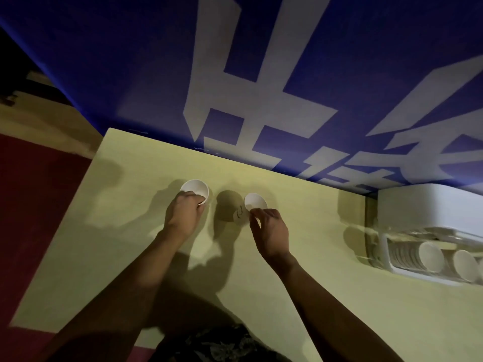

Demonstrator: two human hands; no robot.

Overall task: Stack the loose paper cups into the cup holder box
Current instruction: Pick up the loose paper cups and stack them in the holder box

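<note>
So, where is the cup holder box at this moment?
In the head view, the cup holder box lies at the far right edge of the table, under a white appliance. It sits well right of the right hand, with cups stacked inside.

The cup holder box (407, 205) runs off the right edge, its stacked cups (431, 257) partly cut off.

the two loose cups (195, 190) (254, 202) look like matt white paper, smooth inside. the surface (287, 257) is a pale yellow, matt and even, with no gloss. the cup holder box (418, 212) looks like smooth white plastic with a clear, slightly shiny front. the blue backdrop (130, 74) looks matt, like printed cloth or vinyl.
</note>
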